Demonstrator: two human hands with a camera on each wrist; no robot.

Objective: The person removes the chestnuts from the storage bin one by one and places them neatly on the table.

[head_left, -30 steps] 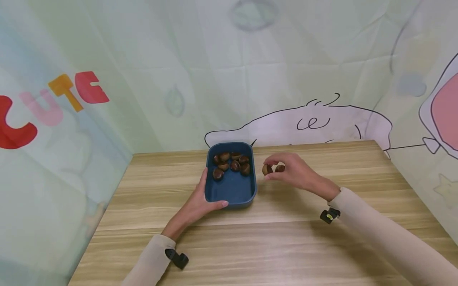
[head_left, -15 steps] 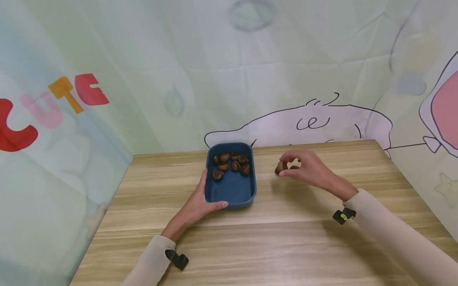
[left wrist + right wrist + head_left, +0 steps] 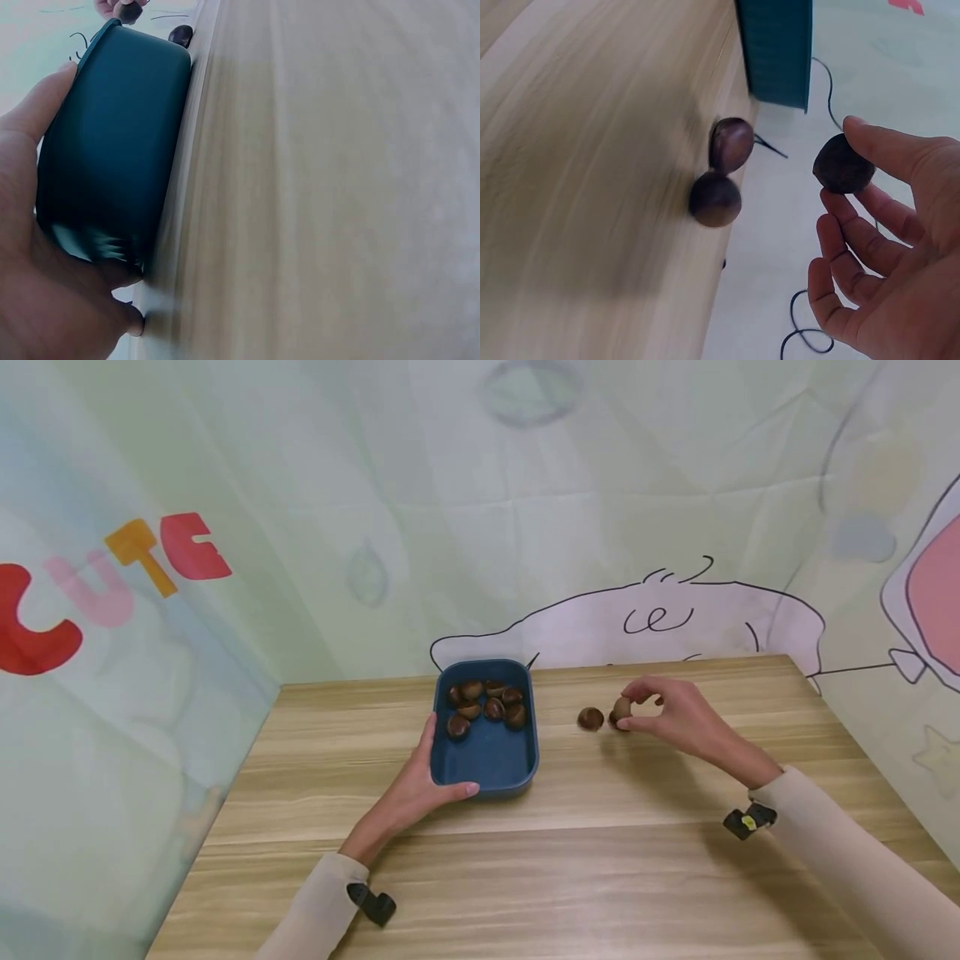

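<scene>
My left hand [image 3: 411,787] rests against the near left corner of a blue rectangular box [image 3: 537,752], its thumb straight along the near side and its fingers along the left wall. Several brown chestnuts [image 3: 493,709] lie in the far half of the box. Right of the box, my right hand [image 3: 678,717] pinches a chestnut [image 3: 843,165] between thumb and fingertips, held above the table. Two more chestnuts lie on the tabletop below it, a reddish one [image 3: 732,144] and a rounder dark one [image 3: 715,199], side by side in the right wrist view.
The light wooden table [image 3: 480,885] ends at a printed fabric backdrop [image 3: 375,527] just behind the box. Another stretch of patterned cloth [image 3: 900,710] hangs along the right side. Black camera mounts [image 3: 371,903] sit on both sleeved wrists.
The right hand has moved to the right, away from the box, with a chestnut in its fingers. A chestnut on the table has come into plain view. The left hand and box have stayed put.
</scene>
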